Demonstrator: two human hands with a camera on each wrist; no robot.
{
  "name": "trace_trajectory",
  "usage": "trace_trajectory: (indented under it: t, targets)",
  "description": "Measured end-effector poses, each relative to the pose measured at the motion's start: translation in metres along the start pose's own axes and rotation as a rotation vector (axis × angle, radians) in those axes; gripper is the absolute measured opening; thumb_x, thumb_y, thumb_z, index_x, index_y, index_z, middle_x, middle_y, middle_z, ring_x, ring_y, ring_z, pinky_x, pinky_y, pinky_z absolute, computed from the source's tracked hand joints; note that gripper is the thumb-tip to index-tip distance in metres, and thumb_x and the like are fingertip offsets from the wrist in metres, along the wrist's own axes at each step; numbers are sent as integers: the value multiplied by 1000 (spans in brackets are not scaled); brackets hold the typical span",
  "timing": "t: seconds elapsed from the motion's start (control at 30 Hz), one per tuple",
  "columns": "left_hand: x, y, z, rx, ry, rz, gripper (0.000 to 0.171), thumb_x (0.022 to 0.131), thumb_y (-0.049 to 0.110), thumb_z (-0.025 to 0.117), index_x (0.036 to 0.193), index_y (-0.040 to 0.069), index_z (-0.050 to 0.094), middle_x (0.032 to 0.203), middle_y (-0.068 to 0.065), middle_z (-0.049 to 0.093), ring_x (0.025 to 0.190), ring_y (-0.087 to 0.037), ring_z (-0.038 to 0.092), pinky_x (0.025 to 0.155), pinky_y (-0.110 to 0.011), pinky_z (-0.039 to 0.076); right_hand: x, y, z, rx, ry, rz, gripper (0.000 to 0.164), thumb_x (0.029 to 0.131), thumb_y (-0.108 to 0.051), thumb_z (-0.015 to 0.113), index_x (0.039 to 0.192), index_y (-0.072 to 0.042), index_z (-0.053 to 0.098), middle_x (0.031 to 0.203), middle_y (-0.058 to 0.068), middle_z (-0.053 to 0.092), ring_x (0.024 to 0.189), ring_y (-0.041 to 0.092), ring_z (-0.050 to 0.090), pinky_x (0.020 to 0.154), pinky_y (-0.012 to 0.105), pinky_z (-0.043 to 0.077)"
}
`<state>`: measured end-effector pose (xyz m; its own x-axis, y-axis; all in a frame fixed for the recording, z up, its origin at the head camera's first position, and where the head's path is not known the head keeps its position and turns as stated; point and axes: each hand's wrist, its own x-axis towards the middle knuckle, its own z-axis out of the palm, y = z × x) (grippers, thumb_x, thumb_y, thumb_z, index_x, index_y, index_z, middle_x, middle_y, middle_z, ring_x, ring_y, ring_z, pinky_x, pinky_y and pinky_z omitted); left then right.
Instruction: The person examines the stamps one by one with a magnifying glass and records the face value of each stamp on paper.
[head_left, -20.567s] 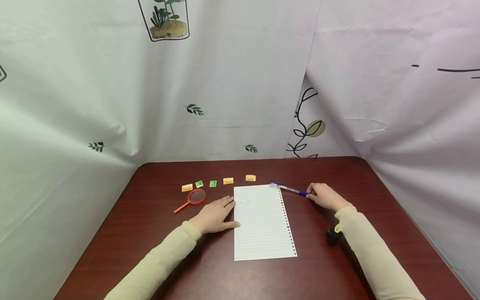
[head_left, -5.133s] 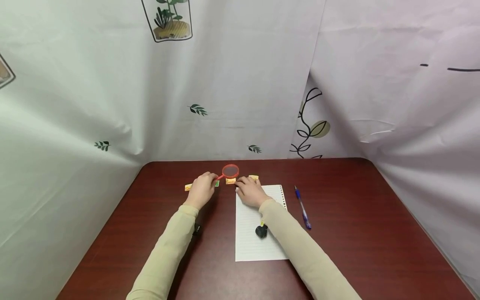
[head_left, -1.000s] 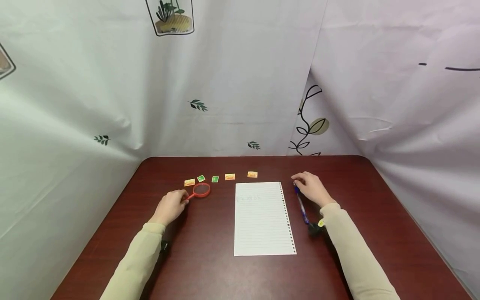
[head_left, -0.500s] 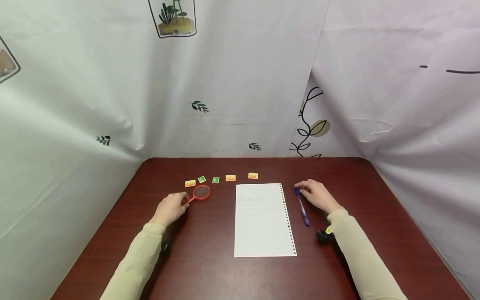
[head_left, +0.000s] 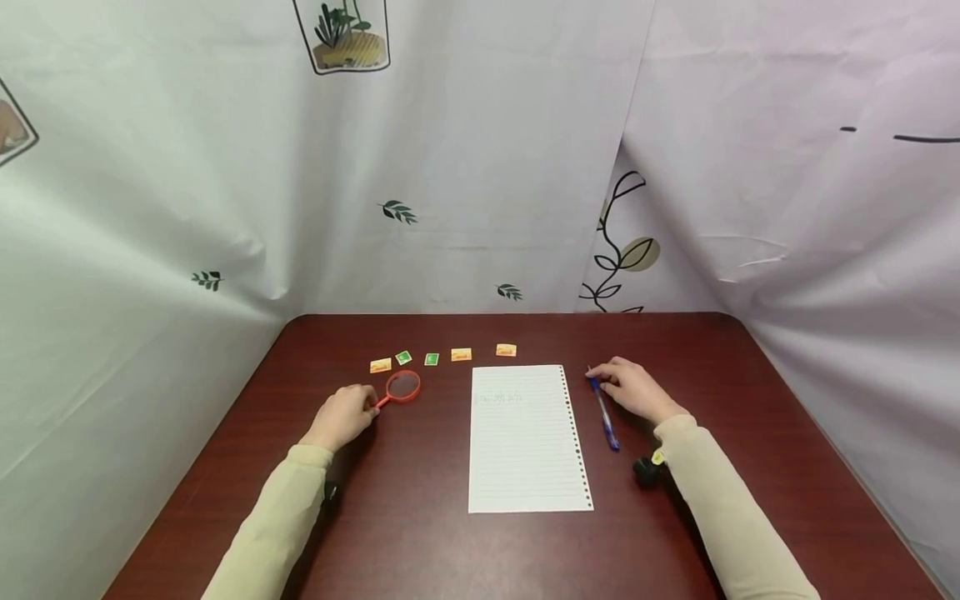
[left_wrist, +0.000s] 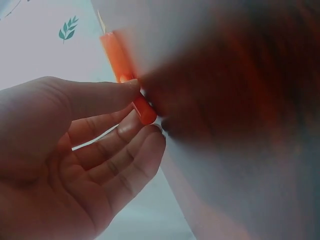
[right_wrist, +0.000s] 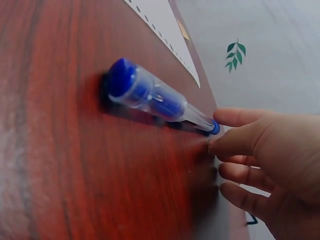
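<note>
My left hand (head_left: 343, 415) pinches the handle of a red magnifying glass (head_left: 403, 386) between thumb and fingers, and its lens lies just below the small picture stamps. The red handle (left_wrist: 142, 107) shows close up in the left wrist view. My right hand (head_left: 637, 390) has thumb and index finger at the far end of a blue pen (head_left: 604, 414). In the right wrist view the pen (right_wrist: 165, 100) lies on the table, its far end between those fingertips. A lined sheet of paper (head_left: 528, 450) with faint handwriting near its top lies between the hands.
Along the back of the table (head_left: 420, 550) lie several small stamps: orange ones (head_left: 461, 355) and green ones (head_left: 431, 360). A white printed curtain (head_left: 465, 167) closes off the back and sides. A black wrist camera (head_left: 647, 472) hangs under the right sleeve.
Since five seconds ago the left hand has brought the magnifying glass down and left from the stamps. The right hand has left the paper for the pen. The sheet's writing is longer than at first.
</note>
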<state>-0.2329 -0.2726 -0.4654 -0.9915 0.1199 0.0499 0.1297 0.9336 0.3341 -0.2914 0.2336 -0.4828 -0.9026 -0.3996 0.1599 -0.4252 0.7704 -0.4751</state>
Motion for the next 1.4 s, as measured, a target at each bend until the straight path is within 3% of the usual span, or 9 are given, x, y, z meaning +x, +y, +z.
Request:
trace_trajectory:
  t: [0.17, 0.3, 0.57, 0.83, 1.0, 1.17, 1.4]
  targets:
    - [0, 1, -5, 13, -5, 7, 14, 89, 13, 76, 98, 4, 71, 83, -6, 60, 70, -21, 56, 64, -43, 49, 4, -1, -3, -48, -48, 1, 28, 96, -1, 63, 120, -10, 74, 109, 12, 62, 91, 24, 59, 82, 45, 50]
    - [1, 4, -9, 25, 37, 33, 23, 89, 17, 76, 106, 2, 70, 93, -11, 64, 76, -26, 61, 69, -48, 52, 6, -2, -4, -75, -72, 4, 27, 96, -2, 63, 121, -10, 73, 110, 13, 62, 94, 25, 61, 85, 48, 52]
    - [11, 35, -1, 50, 111, 158, 35, 92, 22, 74, 119, 2, 68, 113, -18, 66, 96, -32, 65, 76, -52, 54, 8, -4, -5, -84, -75, -7, 23, 95, -5, 66, 116, -10, 72, 105, 10, 61, 96, 26, 62, 87, 48, 52]
    - [15, 75, 20, 80, 78, 309, 34, 93, 29, 74, 119, 7, 70, 115, -9, 66, 102, -27, 66, 84, -46, 55, 11, -2, -7, -78, -73, -43, 17, 95, -10, 71, 111, -12, 72, 101, 6, 61, 93, 23, 62, 86, 48, 53]
    - [13, 97, 30, 79, 12, 407, 37, 93, 34, 74, 120, 9, 70, 116, -7, 66, 106, -25, 65, 88, -43, 54, 13, 1, -9, -78, -73, -68, 13, 92, -12, 74, 105, -14, 72, 96, 3, 61, 88, 20, 61, 82, 46, 52]
    - [11, 109, 40, 98, -66, 477, 40, 92, 41, 74, 118, 10, 71, 118, -6, 66, 107, -25, 64, 90, -43, 53, 15, 2, -9, -72, -75, -76, 10, 91, -13, 76, 100, -15, 71, 93, 1, 60, 86, 19, 61, 81, 44, 53]
    - [11, 113, 46, 141, -100, 505, 43, 89, 46, 76, 115, 11, 70, 116, -6, 65, 105, -23, 62, 85, -41, 55, 15, -2, -10, -91, -86, -57, 10, 90, -14, 77, 96, -15, 69, 87, -2, 58, 79, 16, 57, 77, 40, 50]
